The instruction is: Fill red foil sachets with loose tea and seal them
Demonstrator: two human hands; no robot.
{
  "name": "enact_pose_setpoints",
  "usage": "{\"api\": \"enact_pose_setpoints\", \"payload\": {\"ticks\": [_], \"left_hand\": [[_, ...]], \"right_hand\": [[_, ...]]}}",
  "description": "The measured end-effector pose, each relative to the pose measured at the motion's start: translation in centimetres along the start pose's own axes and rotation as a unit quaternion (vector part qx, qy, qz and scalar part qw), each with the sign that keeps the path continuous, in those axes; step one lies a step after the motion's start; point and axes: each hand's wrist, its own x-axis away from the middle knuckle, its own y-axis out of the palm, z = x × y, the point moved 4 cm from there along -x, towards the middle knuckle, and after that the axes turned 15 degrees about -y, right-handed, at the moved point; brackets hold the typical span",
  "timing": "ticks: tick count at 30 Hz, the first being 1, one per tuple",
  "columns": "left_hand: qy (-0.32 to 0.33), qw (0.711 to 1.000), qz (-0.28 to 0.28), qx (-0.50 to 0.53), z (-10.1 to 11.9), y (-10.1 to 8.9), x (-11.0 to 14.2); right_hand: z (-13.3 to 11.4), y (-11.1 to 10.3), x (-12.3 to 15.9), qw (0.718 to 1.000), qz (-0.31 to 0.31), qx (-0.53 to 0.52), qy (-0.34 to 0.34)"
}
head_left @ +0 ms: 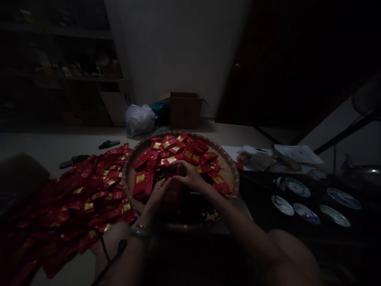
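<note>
Red packets (172, 159), too many to count, in one tray (228, 161); two hands (159, 192) (191, 176) half-curled, grip unclear

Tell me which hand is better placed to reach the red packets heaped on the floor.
Left, most likely: the left hand is nearer that heap of red packets, while the right hand would have to reach across the left forearm.

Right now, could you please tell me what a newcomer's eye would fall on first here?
Probably the gold-labelled red packets, heaped in the round tray at the centre and on the floor to its left. Next, the left hand and right hand, close together over the tray; it is too dark to tell whether they hold anything. At right, blue-and-white plates stand out against a dark surface.
</note>
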Motion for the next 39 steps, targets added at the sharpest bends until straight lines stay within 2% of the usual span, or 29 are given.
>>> {"api": "enact_pose_setpoints", "payload": {"ticks": [2,4,6,10,13,16,22,27,30,35,39], "left_hand": [[-0.026,1.0,0.014,0.008,-0.1,-0.3,-0.2],[-0.044,0.999,0.023,0.013,-0.1,-0.4,-0.1],[-0.048,0.998,0.023,0.025,0.0,-0.3,0.1],[-0.049,0.998,-0.028,0.027,-0.1,0.4,0.5],[-0.045,0.997,-0.059,0.009,-0.6,0.5,0.3],[-0.036,0.997,-0.063,0.0,-0.9,0.3,0.1],[-0.07,0.996,-0.059,-0.003,-0.6,0.5,0.6],[-0.101,0.99,-0.058,0.074,-0.8,0.5,0.4],[-0.116,0.984,-0.05,0.122,-1.0,0.3,0.2],[-0.059,0.993,-0.015,0.098,-0.5,-0.3,0.1],[-0.018,0.999,0.014,0.038,0.0,-0.5,0.1]], "right_hand": [[1.3,0.4,0.4,0.998,0.033,-0.024,0.052],[2.4,1.0,0.7,0.992,0.026,-0.052,0.111],[3.0,1.2,0.9,0.988,0.024,-0.069,0.136],[2.7,0.7,0.5,0.993,0.031,-0.061,0.1],[2.6,0.7,0.3,0.991,0.007,-0.069,0.113],[2.7,0.9,0.2,0.988,-0.016,-0.081,0.131],[2.6,1.4,-0.1,0.992,-0.019,-0.091,0.086],[4.5,0.8,1.2,0.984,0.007,-0.101,0.147],[5.8,-0.4,3.3,0.985,-0.01,-0.059,0.162],[6.0,-0.8,5.8,0.993,-0.058,0.022,0.1],[3.5,-0.6,4.9,0.996,0.034,0.068,-0.04]]}}
